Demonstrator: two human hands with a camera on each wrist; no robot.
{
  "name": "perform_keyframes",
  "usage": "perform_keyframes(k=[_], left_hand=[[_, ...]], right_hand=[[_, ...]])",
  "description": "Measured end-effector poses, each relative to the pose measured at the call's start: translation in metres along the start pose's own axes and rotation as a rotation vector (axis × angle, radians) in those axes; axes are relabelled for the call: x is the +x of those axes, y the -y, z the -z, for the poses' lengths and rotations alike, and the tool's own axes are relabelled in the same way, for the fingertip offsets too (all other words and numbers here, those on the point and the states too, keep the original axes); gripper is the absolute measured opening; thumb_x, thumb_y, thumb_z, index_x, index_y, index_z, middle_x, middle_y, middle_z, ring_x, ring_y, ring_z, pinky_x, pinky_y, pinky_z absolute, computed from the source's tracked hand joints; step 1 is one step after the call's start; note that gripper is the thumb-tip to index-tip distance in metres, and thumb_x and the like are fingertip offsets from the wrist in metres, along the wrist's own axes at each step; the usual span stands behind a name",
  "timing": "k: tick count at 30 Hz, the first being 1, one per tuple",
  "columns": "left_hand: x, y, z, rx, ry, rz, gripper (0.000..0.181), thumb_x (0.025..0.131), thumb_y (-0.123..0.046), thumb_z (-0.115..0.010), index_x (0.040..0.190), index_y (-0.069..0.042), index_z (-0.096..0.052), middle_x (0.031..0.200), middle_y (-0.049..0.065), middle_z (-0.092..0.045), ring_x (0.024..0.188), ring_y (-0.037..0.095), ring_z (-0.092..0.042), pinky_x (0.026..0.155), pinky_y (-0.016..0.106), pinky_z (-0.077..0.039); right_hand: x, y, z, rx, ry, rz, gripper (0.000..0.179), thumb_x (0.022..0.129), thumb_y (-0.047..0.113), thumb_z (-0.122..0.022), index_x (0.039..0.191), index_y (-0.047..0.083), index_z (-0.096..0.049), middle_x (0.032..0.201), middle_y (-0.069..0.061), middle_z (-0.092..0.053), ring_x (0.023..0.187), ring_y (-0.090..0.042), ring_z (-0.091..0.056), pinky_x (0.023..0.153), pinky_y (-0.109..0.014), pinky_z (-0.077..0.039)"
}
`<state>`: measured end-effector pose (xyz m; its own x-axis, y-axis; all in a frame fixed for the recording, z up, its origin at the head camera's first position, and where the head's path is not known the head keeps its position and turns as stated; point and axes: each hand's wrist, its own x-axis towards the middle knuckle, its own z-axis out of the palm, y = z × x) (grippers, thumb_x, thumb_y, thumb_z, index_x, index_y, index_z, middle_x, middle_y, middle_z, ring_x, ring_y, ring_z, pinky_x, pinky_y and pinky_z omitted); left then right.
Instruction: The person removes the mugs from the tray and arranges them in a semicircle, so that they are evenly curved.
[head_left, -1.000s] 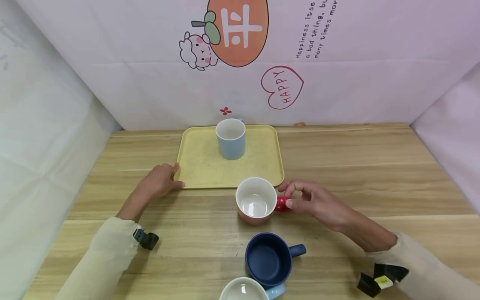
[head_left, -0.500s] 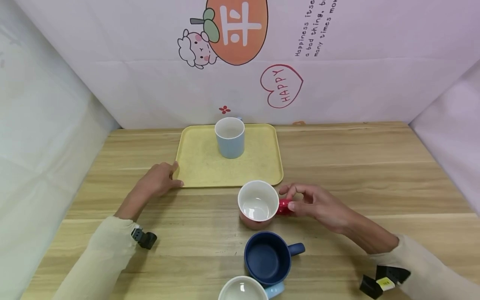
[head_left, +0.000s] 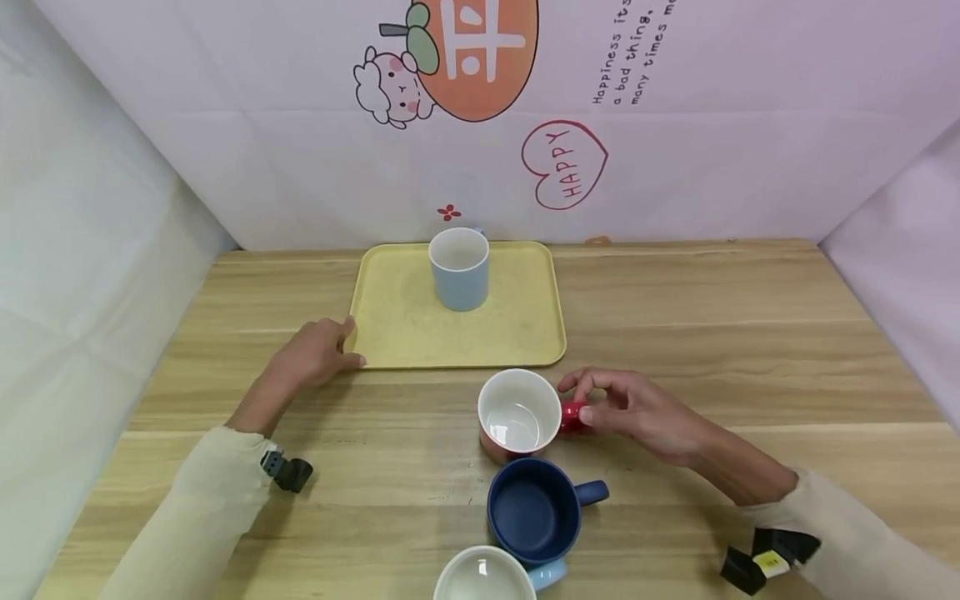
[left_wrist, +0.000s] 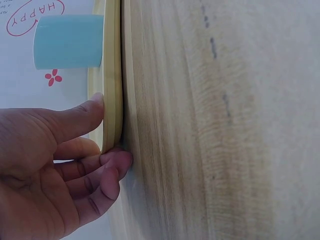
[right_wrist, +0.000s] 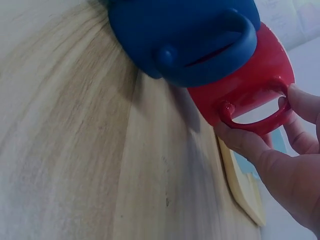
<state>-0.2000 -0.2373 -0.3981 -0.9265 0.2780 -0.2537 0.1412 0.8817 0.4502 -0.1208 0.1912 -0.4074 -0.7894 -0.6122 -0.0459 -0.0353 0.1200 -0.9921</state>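
Observation:
My right hand (head_left: 630,412) pinches the handle of a red mug (right_wrist: 245,75) with a white inside. The mug stands on the table just in front of a yellow tray (head_left: 390,333), close behind a dark blue mug (head_left: 534,512). In the right wrist view the dark blue mug hides part of the red one. My left hand (head_left: 311,354) holds the tray's near left corner, the thumb on its rim and the other fingers curled at its edge. A light blue mug (head_left: 461,283) stands upright on the tray.
A white mug (head_left: 483,579) with a light blue handle stands at the near edge of the view, beside the dark blue mug. The wooden table (head_left: 712,333) meets a printed white cloth (head_left: 300,167) at the back. White sheets hang on both sides.
My right hand has drawn the red mug a little toward me, away from the tray and nearer the dark blue mug. The left hand stays at the tray corner. The head view has shifted slightly.

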Motion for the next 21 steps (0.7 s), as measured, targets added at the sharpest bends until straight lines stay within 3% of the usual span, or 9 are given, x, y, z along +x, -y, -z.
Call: perform_keyframes(k=[12,21], left_hand=[[0.001,0.0,0.0,0.008,0.001,-0.005,0.07,0.094,-0.015,-0.071,0.144,0.016,-0.034,0.069,0.008,-0.049,0.053,0.012,-0.029,0.052,0.03,-0.031],[0.0,-0.001,0.0,0.006,0.002,-0.005,0.07,0.094,-0.015,-0.071,0.144,0.016,-0.033,0.063,0.003,-0.043,0.053,0.012,-0.027,0.052,0.029,-0.03]], right_hand=[[0.003,-0.013,0.007,0.041,0.071,0.03,0.005,0.098,-0.003,-0.057,0.098,-0.008,-0.057,0.129,-0.024,-0.05,0.122,-0.038,-0.048,0.088,-0.035,-0.052],[0.006,-0.02,0.009,0.086,0.112,0.051,0.003,0.098,-0.005,-0.056,0.1,-0.003,-0.058,0.13,-0.025,-0.049,0.114,-0.031,-0.054,0.086,-0.035,-0.054]])
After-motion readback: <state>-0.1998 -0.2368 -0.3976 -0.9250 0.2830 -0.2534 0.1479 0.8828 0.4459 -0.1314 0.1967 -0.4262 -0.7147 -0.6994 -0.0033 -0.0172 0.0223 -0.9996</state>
